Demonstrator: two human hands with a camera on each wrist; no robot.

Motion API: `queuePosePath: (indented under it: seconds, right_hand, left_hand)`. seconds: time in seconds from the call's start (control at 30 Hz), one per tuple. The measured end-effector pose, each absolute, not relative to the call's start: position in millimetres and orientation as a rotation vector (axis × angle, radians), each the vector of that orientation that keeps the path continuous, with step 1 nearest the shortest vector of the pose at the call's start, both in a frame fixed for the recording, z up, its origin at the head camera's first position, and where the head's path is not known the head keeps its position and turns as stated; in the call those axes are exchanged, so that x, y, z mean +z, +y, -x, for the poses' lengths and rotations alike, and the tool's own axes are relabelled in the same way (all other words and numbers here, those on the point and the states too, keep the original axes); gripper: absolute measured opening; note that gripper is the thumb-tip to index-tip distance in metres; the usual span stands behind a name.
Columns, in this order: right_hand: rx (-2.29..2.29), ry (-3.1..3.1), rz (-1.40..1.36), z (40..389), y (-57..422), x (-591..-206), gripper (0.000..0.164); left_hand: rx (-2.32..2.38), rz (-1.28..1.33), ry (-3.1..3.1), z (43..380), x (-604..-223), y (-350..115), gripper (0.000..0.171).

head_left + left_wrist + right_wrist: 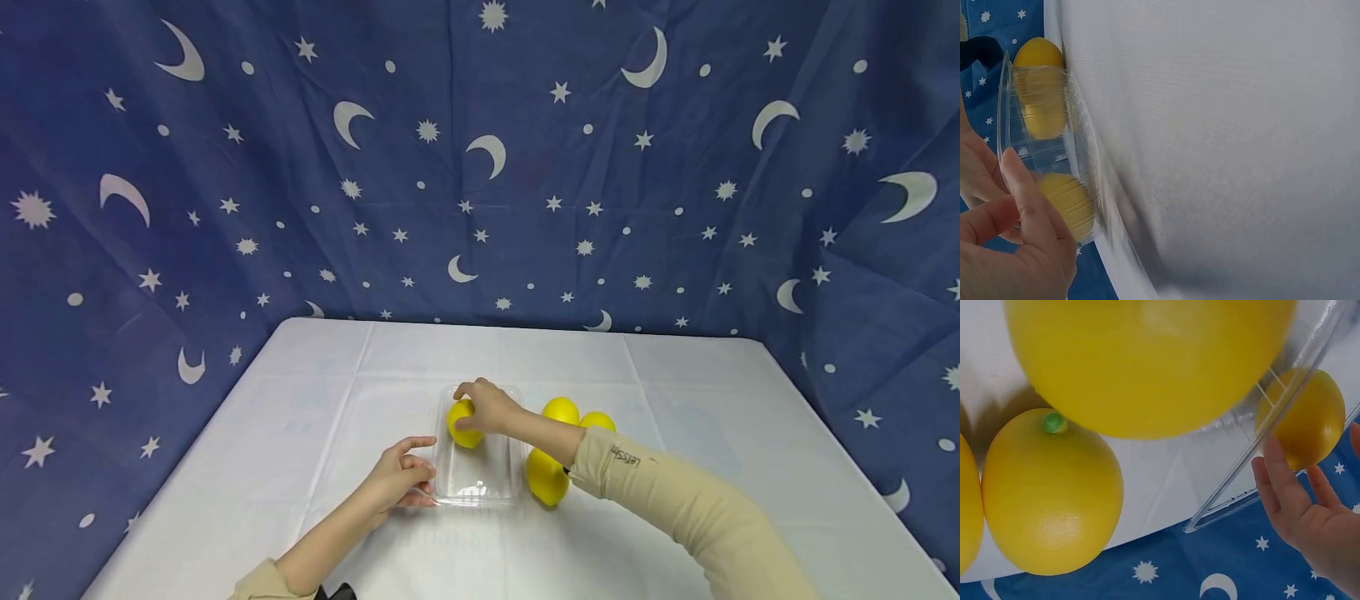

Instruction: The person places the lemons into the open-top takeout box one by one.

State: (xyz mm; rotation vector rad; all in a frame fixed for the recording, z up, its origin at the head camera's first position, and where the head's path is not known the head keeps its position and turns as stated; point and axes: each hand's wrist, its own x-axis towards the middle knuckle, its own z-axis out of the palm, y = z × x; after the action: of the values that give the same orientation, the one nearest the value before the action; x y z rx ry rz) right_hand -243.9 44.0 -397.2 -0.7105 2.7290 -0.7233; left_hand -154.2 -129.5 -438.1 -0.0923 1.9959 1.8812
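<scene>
A clear plastic box (480,492) lies on the white-covered table, its top open. My right hand (491,407) reaches over it and holds a yellow lemon (465,423) at the far left of the box, thumb on the near side and fingers over the top. In the left wrist view this lemon (1067,206) shows through the ribbed plastic wall. At the left side of the box my left hand (401,479) rests its fingertips along the edge, fingers spread. More lemons (547,477) lie right of the box, partly hidden by my right forearm.
Two lemons, one nearer (561,410) and one farther right (597,421), show beyond my right arm. In the right wrist view one lemon (1054,494) has a green stem end. A blue curtain (480,167) with moons and stars surrounds the table (675,517).
</scene>
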Motion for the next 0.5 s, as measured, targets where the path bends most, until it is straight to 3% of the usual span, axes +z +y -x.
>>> queuePosePath:
  seconds: [0.5]
  right_hand:
    - [-0.797, 2.779, 0.713, 236.9, 53.4, -399.9, 0.033]
  left_hand:
    - [1.904, 0.092, 1.999, 151.4, -437.4, -128.6, 0.053]
